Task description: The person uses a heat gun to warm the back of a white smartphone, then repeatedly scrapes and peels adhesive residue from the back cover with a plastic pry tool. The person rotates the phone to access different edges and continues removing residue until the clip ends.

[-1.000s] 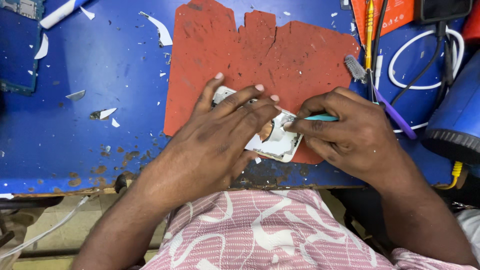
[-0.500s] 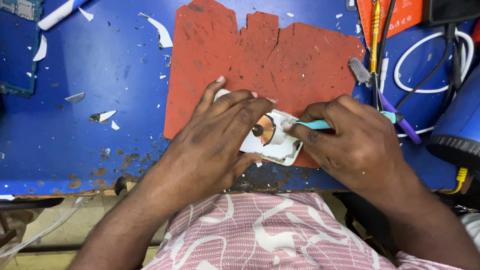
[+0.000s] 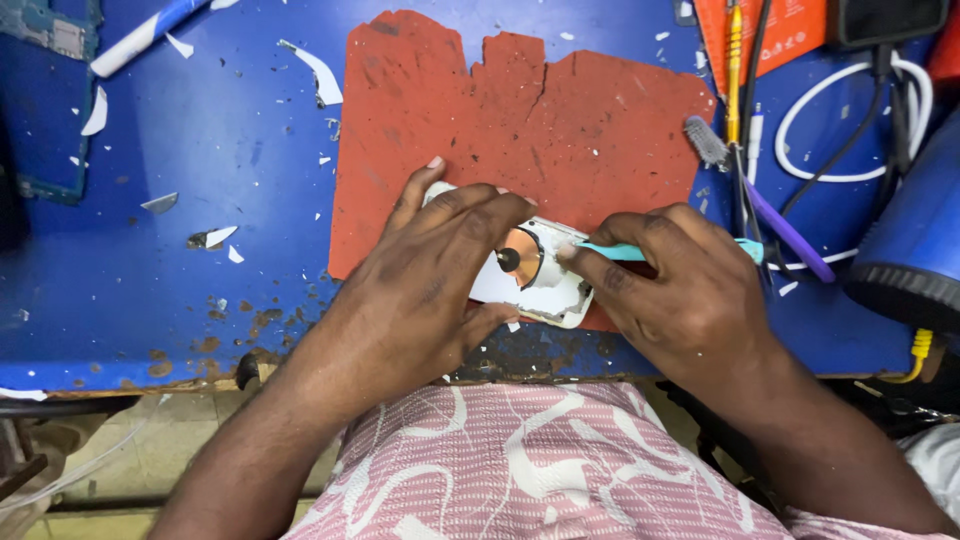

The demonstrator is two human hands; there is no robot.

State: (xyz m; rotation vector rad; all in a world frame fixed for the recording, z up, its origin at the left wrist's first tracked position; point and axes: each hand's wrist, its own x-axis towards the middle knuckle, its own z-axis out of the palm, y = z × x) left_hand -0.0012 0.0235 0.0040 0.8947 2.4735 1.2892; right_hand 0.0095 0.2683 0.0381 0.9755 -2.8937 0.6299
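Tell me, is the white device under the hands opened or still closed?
Opened. The white device shows its inside, with a round copper coil bare. The left hand presses it down; the right hand holds a teal tool.

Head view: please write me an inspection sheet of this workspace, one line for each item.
Surface: blue table, paint chipped at the near edge; torn red mat on it.
Job's things: opened white phone with copper coil on the mat.
Clutter: white scraps, toothbrush, circuit board.
Hands: left hand presses the phone; right hand holds a teal tool against it.
Cables: white cable looped at right; yellow cable.
Surroundings: blue round device, orange box.
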